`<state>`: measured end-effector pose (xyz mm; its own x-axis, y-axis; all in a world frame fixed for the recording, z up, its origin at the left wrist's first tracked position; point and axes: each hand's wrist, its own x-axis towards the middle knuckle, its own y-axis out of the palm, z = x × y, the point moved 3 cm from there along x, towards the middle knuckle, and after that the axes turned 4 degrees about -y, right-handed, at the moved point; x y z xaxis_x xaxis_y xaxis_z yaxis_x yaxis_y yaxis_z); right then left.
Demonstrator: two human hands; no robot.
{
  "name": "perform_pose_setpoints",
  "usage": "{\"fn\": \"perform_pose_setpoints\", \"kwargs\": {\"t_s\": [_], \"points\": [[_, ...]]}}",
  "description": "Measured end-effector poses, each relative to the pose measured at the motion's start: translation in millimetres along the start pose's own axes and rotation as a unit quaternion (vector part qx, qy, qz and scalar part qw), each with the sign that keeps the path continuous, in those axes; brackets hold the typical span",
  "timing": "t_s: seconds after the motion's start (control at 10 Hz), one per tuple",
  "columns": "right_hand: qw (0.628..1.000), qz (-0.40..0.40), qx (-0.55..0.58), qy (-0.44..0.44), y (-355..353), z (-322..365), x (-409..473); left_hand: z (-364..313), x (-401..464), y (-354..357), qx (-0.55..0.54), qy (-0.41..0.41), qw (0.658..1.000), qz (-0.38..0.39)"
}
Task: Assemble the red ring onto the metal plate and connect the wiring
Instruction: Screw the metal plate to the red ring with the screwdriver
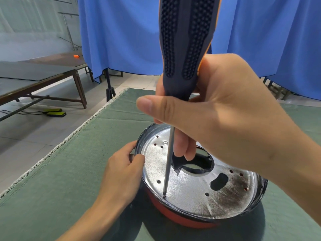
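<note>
Gripped by right hand (217, 108): screwdriver (184, 49), tip seated in screw (164, 194) near plate's front edge. Steadied by left hand (125, 169), fingers curled on rim: metal plate (191, 193), atop red ring (173, 214) on green mat (69, 171). Best kept upright, pressed firmly while turning.

Red ring (175, 216), silver plate (189, 188) — green mat (69, 171).

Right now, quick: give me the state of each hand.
Left hand: grips the rim of the metal plate, steadying it.
Right hand: holds the screwdriver, its tip at a screw near the plate's edge.
</note>
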<state>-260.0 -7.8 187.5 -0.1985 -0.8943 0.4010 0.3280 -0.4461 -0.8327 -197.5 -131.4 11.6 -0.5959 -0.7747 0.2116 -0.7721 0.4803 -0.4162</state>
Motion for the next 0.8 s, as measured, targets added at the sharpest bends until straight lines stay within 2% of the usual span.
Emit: {"fn": "perform_pose_setpoints", "kwargs": {"t_s": [0.1, 0.2, 0.5, 0.8], "points": [[0.992, -0.058, 0.112, -0.012, -3, -5, -4, 0, 0, 1, -0.004, -0.006, 1.000, 0.011], [0.974, -0.080, 0.211, -0.005, -4, -10, -16, 0, 2, 2, -0.009, -0.013, 1.000, 0.008], [0.972, -0.087, 0.217, 0.037, -1, -11, -13, -3, -2, 1, -0.003, -0.016, 1.000, 0.002], [0.969, -0.030, 0.234, 0.076, -12, -18, -21, -7, -7, -1, 0.001, -0.023, 1.000, 0.000]]}}
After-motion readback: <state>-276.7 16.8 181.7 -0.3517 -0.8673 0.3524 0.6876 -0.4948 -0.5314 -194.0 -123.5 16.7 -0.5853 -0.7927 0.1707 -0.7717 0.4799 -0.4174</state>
